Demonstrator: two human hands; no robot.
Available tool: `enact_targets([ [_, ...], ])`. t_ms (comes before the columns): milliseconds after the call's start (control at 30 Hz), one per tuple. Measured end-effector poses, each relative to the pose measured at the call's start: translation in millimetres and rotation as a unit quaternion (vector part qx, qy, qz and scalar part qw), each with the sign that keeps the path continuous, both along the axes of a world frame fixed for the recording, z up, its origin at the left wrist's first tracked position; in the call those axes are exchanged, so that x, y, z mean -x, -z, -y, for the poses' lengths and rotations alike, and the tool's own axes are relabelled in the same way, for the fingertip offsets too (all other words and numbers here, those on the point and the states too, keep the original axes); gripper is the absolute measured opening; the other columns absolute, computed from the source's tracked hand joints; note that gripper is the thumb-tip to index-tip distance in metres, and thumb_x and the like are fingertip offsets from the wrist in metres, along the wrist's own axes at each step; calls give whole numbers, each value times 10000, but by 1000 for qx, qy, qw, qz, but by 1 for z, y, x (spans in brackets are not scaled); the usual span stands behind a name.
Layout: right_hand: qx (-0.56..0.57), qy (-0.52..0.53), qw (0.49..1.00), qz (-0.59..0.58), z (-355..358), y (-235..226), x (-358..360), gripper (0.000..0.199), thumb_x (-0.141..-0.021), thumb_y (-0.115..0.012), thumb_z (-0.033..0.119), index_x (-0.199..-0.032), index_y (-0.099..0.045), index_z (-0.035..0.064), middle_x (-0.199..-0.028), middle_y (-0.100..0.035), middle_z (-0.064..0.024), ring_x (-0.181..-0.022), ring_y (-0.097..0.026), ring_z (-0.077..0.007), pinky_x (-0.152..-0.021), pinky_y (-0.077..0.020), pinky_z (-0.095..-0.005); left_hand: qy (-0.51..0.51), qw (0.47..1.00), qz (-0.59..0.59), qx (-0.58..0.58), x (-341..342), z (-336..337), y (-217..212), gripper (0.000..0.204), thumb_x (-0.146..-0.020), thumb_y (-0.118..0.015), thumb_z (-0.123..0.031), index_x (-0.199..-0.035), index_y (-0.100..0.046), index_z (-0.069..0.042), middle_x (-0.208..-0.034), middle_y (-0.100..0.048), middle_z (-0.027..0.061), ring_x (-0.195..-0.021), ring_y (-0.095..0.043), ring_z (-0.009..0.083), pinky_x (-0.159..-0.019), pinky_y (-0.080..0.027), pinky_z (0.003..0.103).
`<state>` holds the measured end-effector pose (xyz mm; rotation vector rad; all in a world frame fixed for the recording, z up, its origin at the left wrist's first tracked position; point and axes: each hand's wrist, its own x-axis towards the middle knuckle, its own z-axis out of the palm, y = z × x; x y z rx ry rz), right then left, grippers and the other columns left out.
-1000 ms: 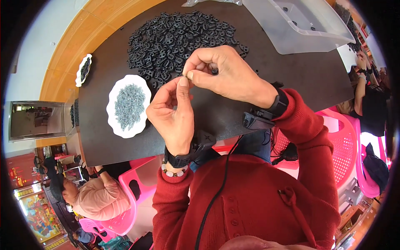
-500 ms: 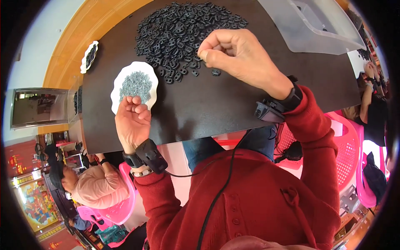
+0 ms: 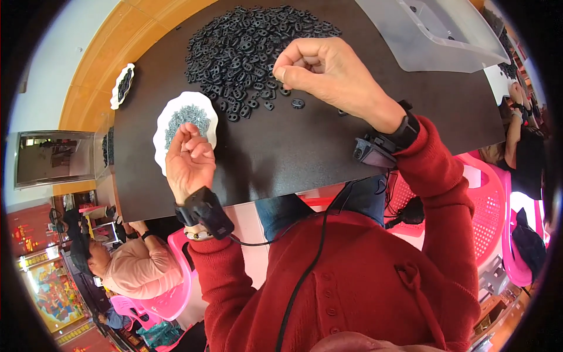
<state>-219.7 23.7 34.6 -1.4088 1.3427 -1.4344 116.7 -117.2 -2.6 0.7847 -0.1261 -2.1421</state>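
My left hand (image 3: 192, 161) is raised palm-up over the near edge of a white scalloped plate (image 3: 161, 138), its fingers curled and thumb against the forefinger. Whatever is between them, if anything, is too small to make out. On the plate lies a heap of small silver-grey pieces like tiny springs (image 3: 190, 114). My right hand (image 3: 331, 73) hovers at the near right side of a large pile of black two-hole plastic cord-lock pieces (image 3: 246, 53). Its thumb and forefinger are pinched together; what they hold is hidden. A single black piece (image 3: 298, 103) lies below that hand.
A clear plastic bin (image 3: 434, 58) stands at the far right of the dark table (image 3: 281, 152). Another white plate (image 3: 122, 87) with black pieces sits at the left edge. People work at left and right; pink chairs (image 3: 489, 217) stand beside me. A cable hangs across my front.
My left hand has lifted slightly farther over the plate. My right hand stays pinched beside the pile, nearly in place. The whole view has shifted a little.
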Motion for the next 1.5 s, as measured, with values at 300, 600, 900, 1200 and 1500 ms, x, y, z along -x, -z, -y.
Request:
enact_targets([
  [300, 53, 6, 997, 61, -7, -14, 26, 142, -1056, -738, 151, -1084, -738, 12, -939, -737, -3, -877, -683, -60, -804, -555, -248, 163, 889, 221, 367, 161, -75, -48, 277, -1088, -721, -228, -1264, -770, -21, -1109, -807, 51, -789, -658, 62, -707, -524, 209],
  [600, 69, 72, 995, -29, 10, -25, 44, 138, -1065, -728, 98, -1142, -732, -16, -1008, -733, -19, -909, -679, -66, -820, -564, -238, 140, 857, 200, 453, 205, -37, -57, 244, -1056, -764, -189, -1218, -788, -8, -1052, -802, 60, -799, -672, 92, -704, -540, 229],
  [900, 59, 64, 996, 24, 35, -8, 33, 132, -1061, -708, 45, -1129, -741, -63, -1050, -764, -76, -973, -728, -126, -866, -606, -283, 96, 851, 213, 471, 202, -17, -33, 218, -1002, -824, -107, -1183, -807, 14, -903, -773, 31, -747, -678, 74, -676, -547, 220],
  [1200, 51, 76, 996, -24, 41, -1, 27, 217, -1059, -722, 72, -1238, -769, -41, -1077, -791, -77, -990, -739, -111, -898, -604, -265, 55, 838, 239, 488, 200, -10, -23, 187, -1046, -778, -142, -1140, -786, 19, -908, -768, 31, -748, -670, 72, -664, -543, 220],
  [1500, 13, 92, 995, 41, 37, -6, 35, 204, -1032, -771, 120, -1178, -793, -20, -1005, -800, -59, -920, -724, -85, -804, -575, -242, 71, 832, 235, 497, 197, -11, -24, 219, -1066, -761, -213, -1130, -776, -4, -956, -768, 24, -793, -667, 64, -685, -540, 216],
])
